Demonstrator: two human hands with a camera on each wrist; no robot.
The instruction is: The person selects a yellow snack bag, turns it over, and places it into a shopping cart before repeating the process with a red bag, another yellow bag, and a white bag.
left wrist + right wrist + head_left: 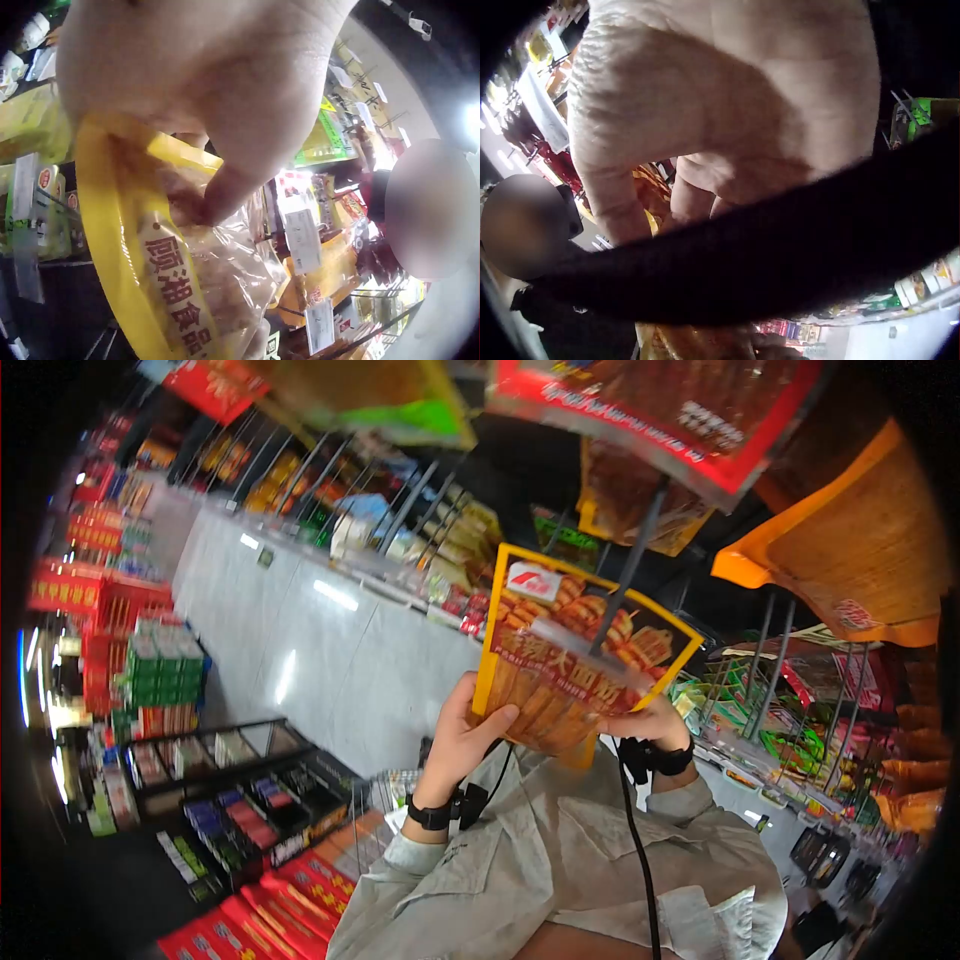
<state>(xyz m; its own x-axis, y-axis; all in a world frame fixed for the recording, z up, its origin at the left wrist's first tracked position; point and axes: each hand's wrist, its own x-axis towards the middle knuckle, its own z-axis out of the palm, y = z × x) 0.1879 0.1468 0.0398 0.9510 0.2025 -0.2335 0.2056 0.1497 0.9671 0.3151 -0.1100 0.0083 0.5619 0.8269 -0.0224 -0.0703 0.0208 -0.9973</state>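
Note:
A snack bag [590, 650] with yellow edges, pictures of food on its upper half and brown strips behind a clear lower window, is held up in front of the chest. My left hand [465, 735] grips its lower left side, thumb on the front. At the lower right corner, my right hand [650, 725] holds the bag, its fingers partly hidden. The left wrist view shows the bag's yellow back [127, 247] with red characters, pinched by the left hand [202, 90]. A black strap [780, 232] hides much of the right hand [727, 90] in the right wrist view.
Packaged snacks such as an orange bag [850, 550] and a red-edged bag [660, 410] hang close above and right. A metal hook [632, 560] crosses before the held bag in the head view. Stacked green boxes [165, 665] and a black display rack [250, 810] stand left on the grey floor [320, 630].

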